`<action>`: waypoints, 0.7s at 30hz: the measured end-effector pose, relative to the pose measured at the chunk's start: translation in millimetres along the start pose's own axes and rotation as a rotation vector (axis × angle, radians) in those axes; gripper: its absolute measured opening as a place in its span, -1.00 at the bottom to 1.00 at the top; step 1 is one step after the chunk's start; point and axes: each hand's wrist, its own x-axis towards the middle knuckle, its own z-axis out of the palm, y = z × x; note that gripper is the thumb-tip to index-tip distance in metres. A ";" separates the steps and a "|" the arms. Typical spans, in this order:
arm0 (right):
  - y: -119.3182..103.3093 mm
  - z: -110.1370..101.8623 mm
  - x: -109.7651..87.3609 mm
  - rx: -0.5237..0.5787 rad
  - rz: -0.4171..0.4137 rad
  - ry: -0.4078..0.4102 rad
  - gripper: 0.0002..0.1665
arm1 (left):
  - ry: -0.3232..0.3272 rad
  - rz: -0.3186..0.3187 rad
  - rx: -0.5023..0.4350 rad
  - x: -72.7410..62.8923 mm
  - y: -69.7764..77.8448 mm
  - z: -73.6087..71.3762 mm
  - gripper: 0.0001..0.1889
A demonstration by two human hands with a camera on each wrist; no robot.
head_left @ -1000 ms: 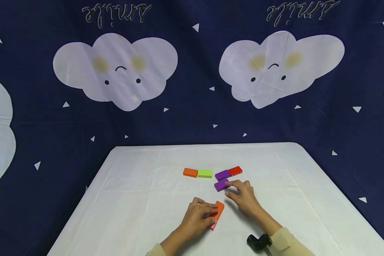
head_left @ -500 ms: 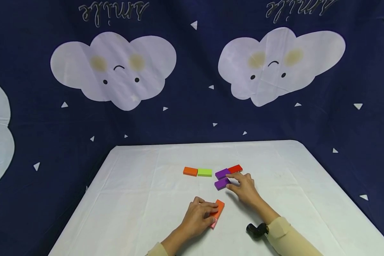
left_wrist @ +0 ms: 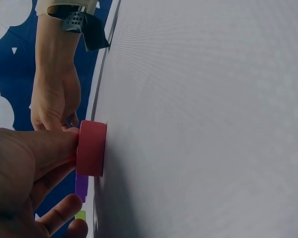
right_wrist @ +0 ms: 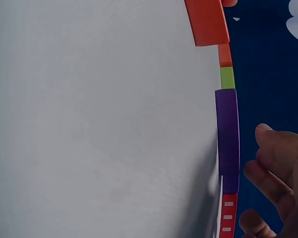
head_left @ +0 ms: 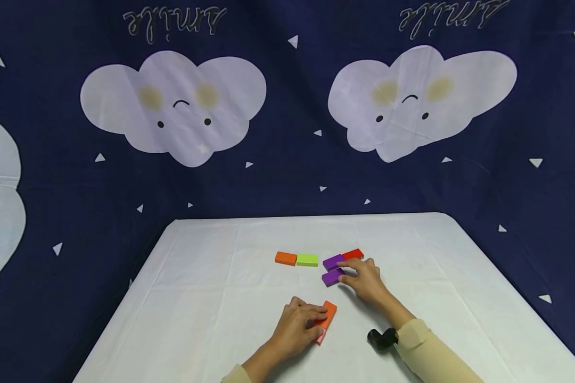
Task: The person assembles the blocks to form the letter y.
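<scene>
My left hand (head_left: 293, 327) holds an orange block (head_left: 331, 308) and a pink block (head_left: 320, 337), which lie end to end on the white table; its fingers reach over the orange one and the thumb is at the pink one. In the left wrist view, the pink block (left_wrist: 91, 148) shows its end beside the thumb. My right hand (head_left: 367, 282) is at two purple blocks, index fingertip by the right end of the far purple block (head_left: 332, 261), thumb by the near purple block (head_left: 331, 277). In the right wrist view its loosely bent fingers stand apart from the purple block (right_wrist: 227, 131).
A red block (head_left: 353, 254) adjoins the far purple block; white marks show on its side. Left of these, an orange block (head_left: 285, 258) and a lime green block (head_left: 307, 260) lie end to end. A black camera (head_left: 382, 339) sits at the right wrist. Behind the white table (head_left: 196, 276) hangs a cloud-patterned cloth (head_left: 287, 175).
My right index finger has moved off the near purple block up towards the far one, and the thumb has come to the near block's right end. The left hand has stayed put.
</scene>
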 end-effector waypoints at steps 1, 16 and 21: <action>0.8 0.6 0.7 -0.001 0.001 -0.006 -0.57 | -0.003 -0.004 0.000 0.2 -0.2 0.1 -0.72; 4.6 4.8 5.8 -0.018 -0.009 -0.062 -0.57 | -0.014 -0.025 -0.026 0.1 0.4 0.3 -0.72; 4.6 4.0 7.6 -0.042 -0.032 -0.093 -0.57 | -0.019 -0.041 -0.029 0.3 0.3 0.5 -0.72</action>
